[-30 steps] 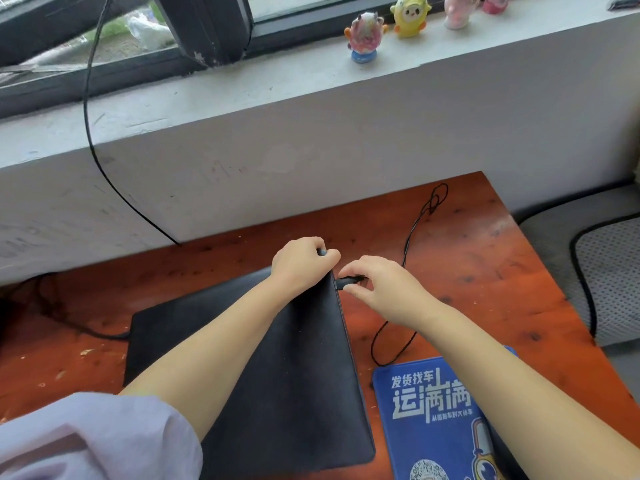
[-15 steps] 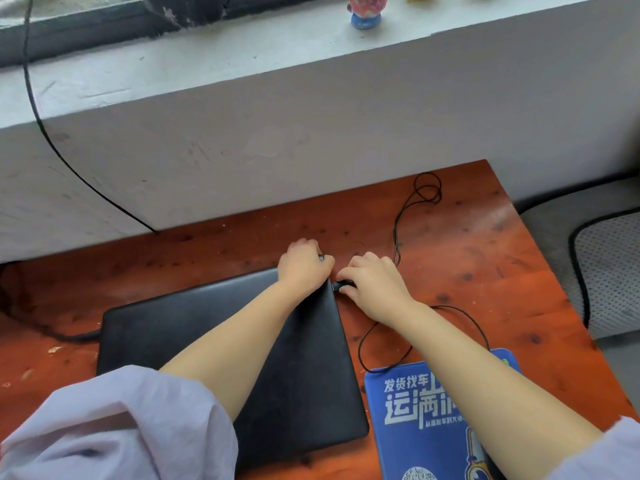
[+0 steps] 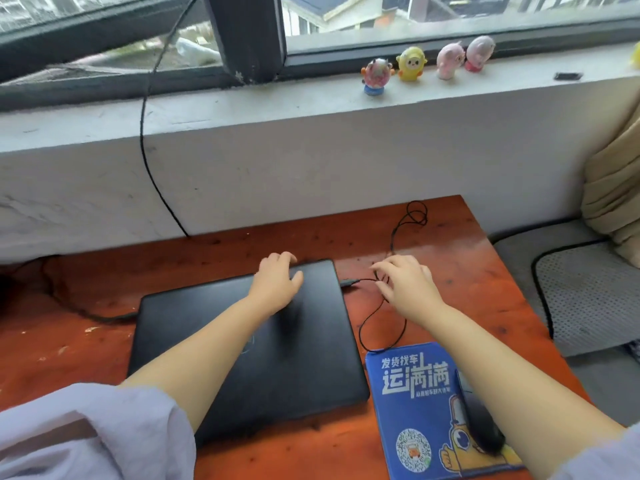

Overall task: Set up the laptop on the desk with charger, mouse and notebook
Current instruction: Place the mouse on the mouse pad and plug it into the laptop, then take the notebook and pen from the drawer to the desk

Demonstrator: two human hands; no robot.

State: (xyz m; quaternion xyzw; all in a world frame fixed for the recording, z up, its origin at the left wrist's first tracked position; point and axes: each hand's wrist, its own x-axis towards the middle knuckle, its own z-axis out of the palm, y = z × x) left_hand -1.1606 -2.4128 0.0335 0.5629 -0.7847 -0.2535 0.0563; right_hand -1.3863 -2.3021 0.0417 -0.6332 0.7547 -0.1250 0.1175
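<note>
The closed black laptop (image 3: 242, 344) lies flat on the reddish wooden worktop (image 3: 450, 251), lid down. The left hand (image 3: 275, 284) rests on the far right corner of its lid, fingers loosely spread and bent over the back edge, gripping nothing. Just right of that hand, a small black plug (image 3: 348, 282) sits at the laptop's right edge; whether it is fully seated in the port cannot be told. From the plug a thin black mouse cable (image 3: 375, 315) runs to the right hand (image 3: 407, 285), which hovers just beside the laptop with fingers curled around the cable, apparently pinching it between thumb and fingertips. Beyond the right hand the cable loops toward the back of the worktop; nearer than that hand it curves down to the blue mouse pad (image 3: 415, 410), which lies beside the laptop's near right corner, under the right forearm. A black mouse (image 3: 479, 429) lies on the pad, partly hidden by that forearm. Left of the left hand, a thicker black charger cable (image 3: 86, 315) meets the laptop's left edge. Another black wire (image 3: 147, 161) hangs down from the window across the white wall beyond the left hand. On the windowsill, far beyond the right hand, stand four small toy figures (image 3: 410, 64) in a row.
</note>
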